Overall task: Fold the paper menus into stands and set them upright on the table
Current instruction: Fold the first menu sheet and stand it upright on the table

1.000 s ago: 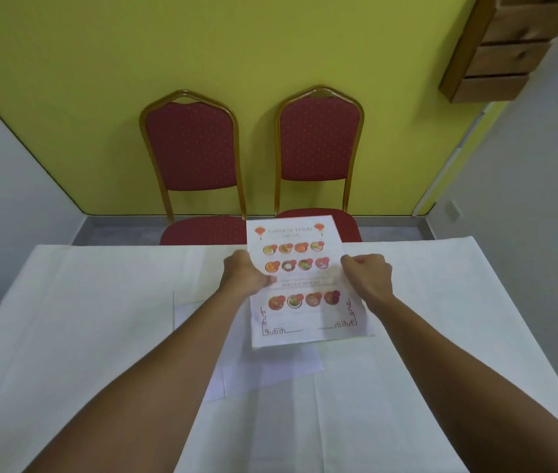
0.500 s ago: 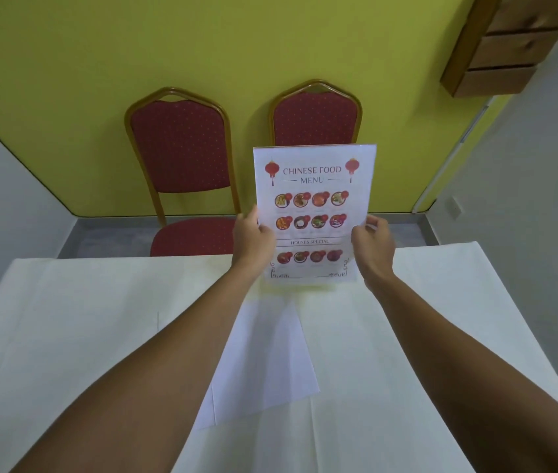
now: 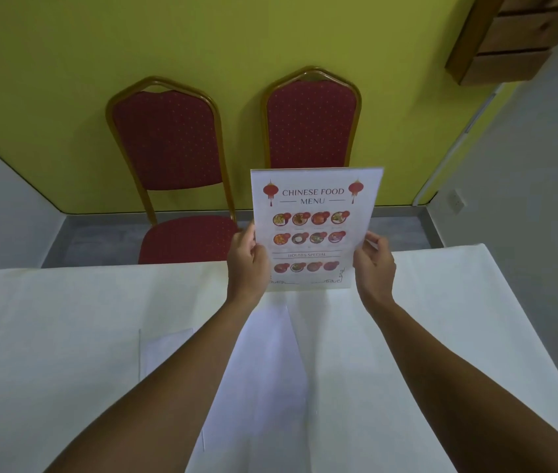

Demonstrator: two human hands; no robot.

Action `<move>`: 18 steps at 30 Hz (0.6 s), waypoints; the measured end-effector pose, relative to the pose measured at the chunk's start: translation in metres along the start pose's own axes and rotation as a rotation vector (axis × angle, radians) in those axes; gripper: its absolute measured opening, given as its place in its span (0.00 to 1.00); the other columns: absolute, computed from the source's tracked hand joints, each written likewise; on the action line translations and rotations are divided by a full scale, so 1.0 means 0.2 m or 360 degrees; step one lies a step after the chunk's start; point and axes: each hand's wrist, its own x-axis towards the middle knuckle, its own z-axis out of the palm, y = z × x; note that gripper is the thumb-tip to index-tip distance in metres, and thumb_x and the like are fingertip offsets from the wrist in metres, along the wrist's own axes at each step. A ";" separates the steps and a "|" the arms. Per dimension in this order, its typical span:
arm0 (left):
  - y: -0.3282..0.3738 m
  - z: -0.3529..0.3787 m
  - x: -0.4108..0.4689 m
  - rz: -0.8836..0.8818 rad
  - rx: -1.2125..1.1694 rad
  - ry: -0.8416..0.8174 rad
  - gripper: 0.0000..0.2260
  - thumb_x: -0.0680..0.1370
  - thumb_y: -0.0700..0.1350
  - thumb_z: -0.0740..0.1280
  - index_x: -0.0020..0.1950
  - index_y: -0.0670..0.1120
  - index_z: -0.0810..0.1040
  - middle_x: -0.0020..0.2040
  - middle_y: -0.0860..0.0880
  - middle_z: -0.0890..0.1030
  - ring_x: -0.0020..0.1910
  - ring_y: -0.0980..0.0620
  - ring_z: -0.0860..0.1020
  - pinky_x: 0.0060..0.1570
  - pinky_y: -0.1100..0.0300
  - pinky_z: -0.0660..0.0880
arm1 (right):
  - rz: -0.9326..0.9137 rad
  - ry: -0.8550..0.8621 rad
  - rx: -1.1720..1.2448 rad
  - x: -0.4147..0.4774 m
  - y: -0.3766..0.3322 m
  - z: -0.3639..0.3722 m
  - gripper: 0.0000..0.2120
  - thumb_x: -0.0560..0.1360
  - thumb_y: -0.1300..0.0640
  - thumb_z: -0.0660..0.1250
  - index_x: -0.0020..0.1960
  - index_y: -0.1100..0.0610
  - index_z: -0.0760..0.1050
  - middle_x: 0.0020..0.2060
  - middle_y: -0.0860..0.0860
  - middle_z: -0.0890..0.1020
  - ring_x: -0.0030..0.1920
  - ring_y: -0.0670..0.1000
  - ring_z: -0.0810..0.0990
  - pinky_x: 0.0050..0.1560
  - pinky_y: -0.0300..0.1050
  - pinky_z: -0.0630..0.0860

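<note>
On the left, a white sheet point(image 3: 165, 349) lay flat on the cloth-covered worktop point(image 3: 49, 336), partly under my left forearm. Behind the far edge stood a red chair point(image 3: 168, 145) with a gold frame against the yellow wall. My left hand point(image 3: 248, 264) was closed on the left edge of the menu point(image 3: 315, 230), thumb on the printed face and the other fingers hidden behind the paper. The menu stood upright, its print facing me, its bottom edge near the worktop's far side; I could not tell whether that edge touched the cloth. More white paper point(image 3: 270, 370) lay flat between my forearms, below the menu. A second red chair point(image 3: 311, 121) showed above the menu's top edge. My right hand point(image 3: 373, 268) gripped the menu's right edge, fingers curled round it. At upper right a wooden unit point(image 3: 516, 35) hung on the wall
</note>
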 end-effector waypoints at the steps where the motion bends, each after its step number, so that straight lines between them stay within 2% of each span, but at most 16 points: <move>1: -0.01 0.00 0.00 0.0018 -0.0022 -0.0013 0.21 0.80 0.37 0.56 0.70 0.51 0.76 0.54 0.51 0.73 0.55 0.51 0.79 0.50 0.63 0.78 | -0.0017 -0.0028 0.0005 0.00 0.02 -0.01 0.15 0.77 0.58 0.68 0.62 0.53 0.73 0.49 0.38 0.82 0.48 0.42 0.84 0.41 0.38 0.80; 5: -0.10 0.01 -0.04 -0.0120 -0.0096 -0.0202 0.22 0.80 0.38 0.57 0.72 0.52 0.72 0.61 0.52 0.78 0.60 0.51 0.79 0.53 0.58 0.81 | -0.0008 -0.0176 -0.0040 -0.02 0.09 -0.03 0.17 0.77 0.63 0.66 0.65 0.53 0.71 0.55 0.44 0.81 0.52 0.44 0.82 0.42 0.36 0.81; 8: -0.19 0.03 -0.10 -0.0308 0.0009 -0.0387 0.27 0.81 0.38 0.58 0.79 0.55 0.63 0.68 0.52 0.78 0.65 0.50 0.77 0.62 0.52 0.77 | 0.0073 -0.0280 -0.0135 -0.07 0.20 -0.04 0.19 0.77 0.61 0.67 0.67 0.51 0.70 0.58 0.45 0.80 0.56 0.48 0.80 0.54 0.46 0.79; 10: -0.25 0.04 -0.13 -0.0415 0.0147 -0.0477 0.30 0.81 0.38 0.58 0.81 0.55 0.57 0.72 0.52 0.74 0.67 0.48 0.76 0.63 0.52 0.76 | 0.0122 -0.0315 -0.0177 -0.10 0.26 -0.03 0.22 0.77 0.61 0.67 0.69 0.49 0.69 0.59 0.43 0.78 0.57 0.49 0.78 0.57 0.47 0.77; 12: -0.29 0.06 -0.16 -0.0486 0.0234 -0.0542 0.33 0.81 0.38 0.58 0.82 0.56 0.52 0.75 0.51 0.71 0.65 0.47 0.76 0.58 0.54 0.79 | 0.0125 -0.0337 -0.0217 -0.13 0.29 -0.03 0.24 0.77 0.61 0.66 0.70 0.48 0.67 0.59 0.41 0.76 0.55 0.47 0.77 0.55 0.43 0.76; 13: -0.31 0.07 -0.17 -0.0509 0.0254 -0.0566 0.34 0.80 0.38 0.58 0.83 0.56 0.50 0.76 0.51 0.70 0.62 0.49 0.77 0.53 0.58 0.80 | 0.0126 -0.0339 -0.0227 -0.13 0.30 -0.03 0.24 0.77 0.62 0.66 0.70 0.48 0.67 0.60 0.41 0.76 0.55 0.46 0.77 0.55 0.42 0.75; 16: -0.31 0.09 -0.18 -0.0536 0.0271 -0.0576 0.35 0.81 0.38 0.58 0.83 0.54 0.46 0.76 0.51 0.69 0.50 0.55 0.78 0.37 0.71 0.73 | 0.0126 -0.0334 -0.0237 -0.13 0.31 -0.03 0.25 0.77 0.64 0.65 0.70 0.49 0.67 0.60 0.42 0.76 0.56 0.47 0.77 0.55 0.42 0.75; 18: -0.30 0.10 -0.17 -0.0528 0.0289 -0.0572 0.35 0.81 0.38 0.58 0.83 0.54 0.45 0.77 0.51 0.68 0.43 0.56 0.77 0.29 0.73 0.71 | 0.0121 -0.0325 -0.0232 -0.11 0.31 -0.03 0.24 0.76 0.65 0.64 0.70 0.50 0.67 0.59 0.43 0.76 0.57 0.47 0.77 0.56 0.41 0.75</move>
